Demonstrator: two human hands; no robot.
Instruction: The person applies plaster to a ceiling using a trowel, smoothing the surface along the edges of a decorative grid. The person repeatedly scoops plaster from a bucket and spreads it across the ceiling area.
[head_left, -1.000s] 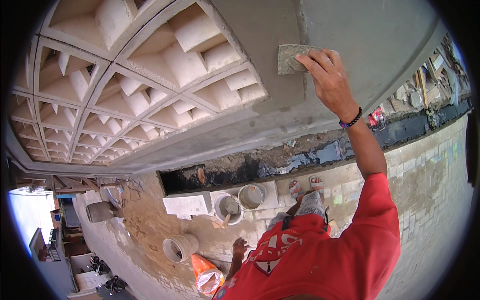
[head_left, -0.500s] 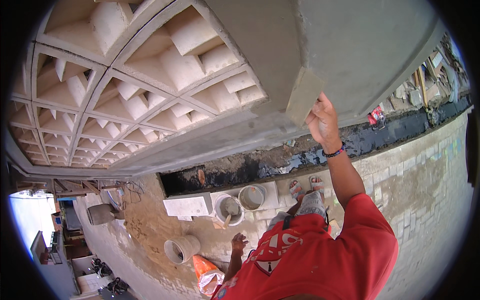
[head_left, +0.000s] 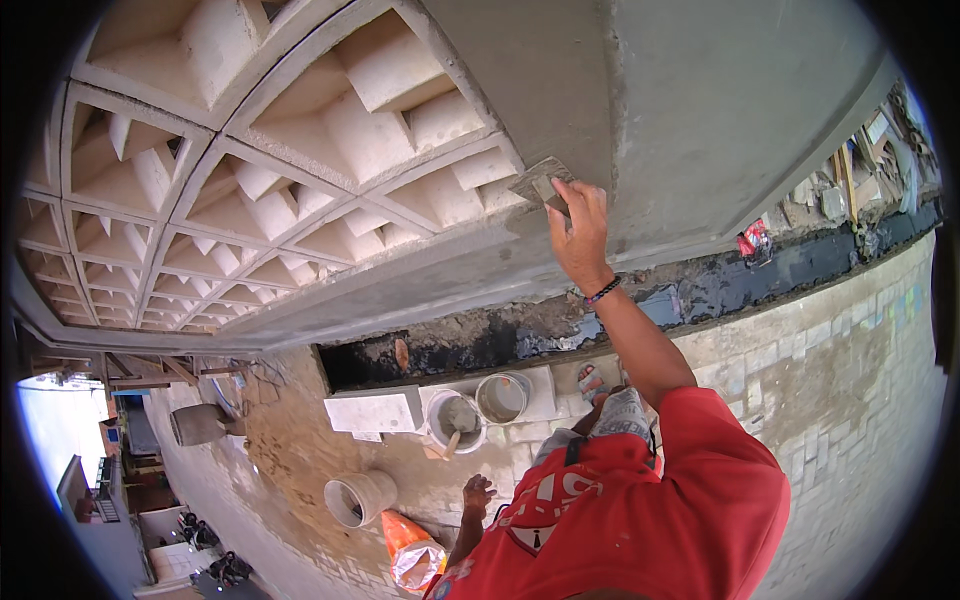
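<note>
My right hand (head_left: 582, 228), with a dark bracelet at the wrist, is closed on a small flat rectangular plastering float (head_left: 541, 182). The float lies against the grey plastered wall (head_left: 545, 75), at the corner of the pale openwork blocks (head_left: 440, 190). Its grip is mostly hidden by my fingers. Down by my left side hangs my left hand (head_left: 478, 491), open and holding nothing, its fingers loosely apart. A damp, darker strip of plaster runs up beside the blocks, and smoother, lighter plaster lies to its right.
Below the wall runs a ditch (head_left: 460, 348) with dark water. Two buckets, one with grey mortar (head_left: 458, 413) and a trowel handle (head_left: 453, 444), stand by a white block (head_left: 372, 411). Another bucket (head_left: 345, 503), an orange sack (head_left: 405, 535) and sand (head_left: 290, 450) are on the left.
My right hand has moved left and slightly up along the wall with the float, from the edge of the lighter plaster to the openwork blocks' corner. My left hand has barely moved.
</note>
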